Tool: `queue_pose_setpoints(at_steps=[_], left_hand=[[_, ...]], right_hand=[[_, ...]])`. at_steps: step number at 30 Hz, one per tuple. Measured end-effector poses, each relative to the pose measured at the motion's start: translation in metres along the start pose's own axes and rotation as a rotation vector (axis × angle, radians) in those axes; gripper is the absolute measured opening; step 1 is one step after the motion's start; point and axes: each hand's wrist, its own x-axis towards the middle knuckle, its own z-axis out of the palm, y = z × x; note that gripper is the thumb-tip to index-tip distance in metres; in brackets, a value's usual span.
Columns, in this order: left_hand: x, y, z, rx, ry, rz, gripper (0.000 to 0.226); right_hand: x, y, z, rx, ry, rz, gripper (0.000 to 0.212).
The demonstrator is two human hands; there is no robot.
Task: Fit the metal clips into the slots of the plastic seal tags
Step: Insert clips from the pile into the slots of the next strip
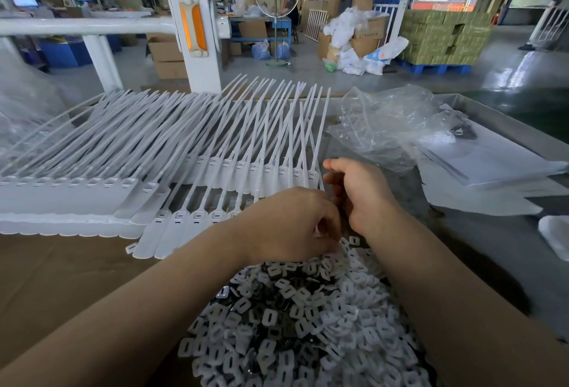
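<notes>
Both hands meet over the clip pile [308, 325] — left hand [289, 226] curled, right hand [357, 192] loosely curled beside the seal tags [215, 171]; whether either grip holds anything, I cannot tell.

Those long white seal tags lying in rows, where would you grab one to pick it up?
Probably by the flat paddle end of a seal tag in the near row, coming from the near side, where the person sits. The paddles there face the table edge and lie flat on the cardboard, exposed, while the thin tails point away and overlap the next rows, so pulling a tail would likely drag its neighbours.
</notes>
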Motion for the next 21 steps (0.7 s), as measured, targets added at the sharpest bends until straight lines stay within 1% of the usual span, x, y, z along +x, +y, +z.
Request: queue_pose_setpoints(at_steps=[4, 6, 8, 9, 10, 12, 14, 16, 18, 21], left_hand=[[0.002, -0.002, 0.002, 0.032, -0.073, -0.070, 0.017], [0.003, -0.003, 0.003, 0.029, -0.111, -0.095, 0.015], [0.001, -0.005, 0.000, -0.051, -0.117, -0.130, 0.010], [0.001, -0.006, -0.002, -0.108, -0.087, -0.149, 0.010], [0.001, -0.008, -0.004, -0.165, -0.024, -0.167, 0.012], [0.001, -0.016, -0.007, -0.272, 0.190, -0.221, 0.014], [0.001, -0.026, -0.008, -0.296, 0.391, -0.281, 0.011], [-0.001, -0.032, -0.008, -0.249, 0.509, -0.278, 0.009], [-0.003, -0.036, -0.007, -0.136, 0.596, -0.228, 0.010], [-0.003, -0.037, -0.007, 0.051, 0.676, -0.124, 0.010]], right_hand=[[-0.001, 0.000, 0.000, -0.007, -0.004, -0.017, 0.015], [-0.001, -0.001, 0.000, -0.021, -0.001, -0.015, 0.015], [-0.002, -0.001, 0.000, -0.030, 0.005, -0.006, 0.017], [-0.001, -0.001, 0.000, -0.033, 0.003, -0.004, 0.017], [-0.001, -0.001, 0.000, -0.035, -0.005, -0.008, 0.016], [-0.001, -0.001, 0.001, -0.055, -0.038, -0.039, 0.012], [-0.002, 0.000, 0.001, -0.114, -0.081, -0.090, 0.010], [-0.005, 0.000, 0.000, -0.204, -0.128, -0.136, 0.012], [-0.008, 0.000, 0.001, -0.294, -0.190, -0.170, 0.016], [-0.012, 0.000, 0.001, -0.354, -0.276, -0.193, 0.024]])
